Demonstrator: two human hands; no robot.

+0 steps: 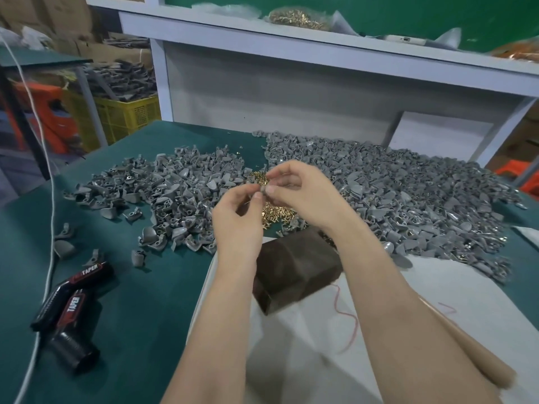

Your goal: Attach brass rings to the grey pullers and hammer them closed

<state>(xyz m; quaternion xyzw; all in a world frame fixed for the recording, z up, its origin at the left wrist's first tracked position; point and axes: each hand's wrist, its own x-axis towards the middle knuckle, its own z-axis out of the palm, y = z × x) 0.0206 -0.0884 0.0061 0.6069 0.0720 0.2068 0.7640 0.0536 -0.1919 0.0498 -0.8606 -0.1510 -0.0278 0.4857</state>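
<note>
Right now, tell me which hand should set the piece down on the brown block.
Probably the left hand: its wrist is right beside the brown block, while the right hand is farther from it. Both pinch the small grey puller.

Bare green tabletop (151, 287) lies open between the black-and-red handheld tool (70, 310) and the dark brown block (291, 272), while heaps of grey plastic pullers (175, 193) crowd the far side and a white cable (53, 205) edges the left.
</note>
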